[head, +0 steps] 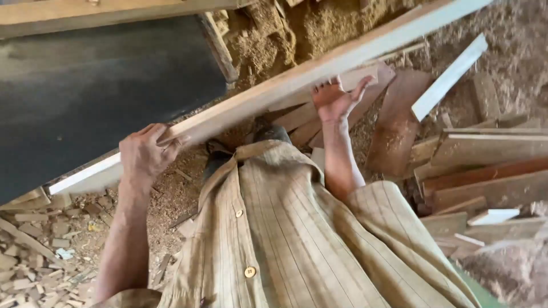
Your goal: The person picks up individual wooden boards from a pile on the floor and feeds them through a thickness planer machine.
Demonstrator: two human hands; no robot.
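A long pale wooden plank (274, 94) runs diagonally from lower left to upper right across the view. My left hand (145, 154) grips its near edge close to the lower end, fingers curled over the top. My right hand (334, 100) presses against the plank's underside farther along, fingers spread. Below the hands I see my tan striped shirt (285, 234) with buttons.
A dark flat machine table (91, 85) lies behind the plank at the left. Sawdust heaps (297, 28) cover the floor beyond. Stacked boards and offcuts (485, 165) lie at the right, and several small wood scraps (34, 256) litter the floor at lower left.
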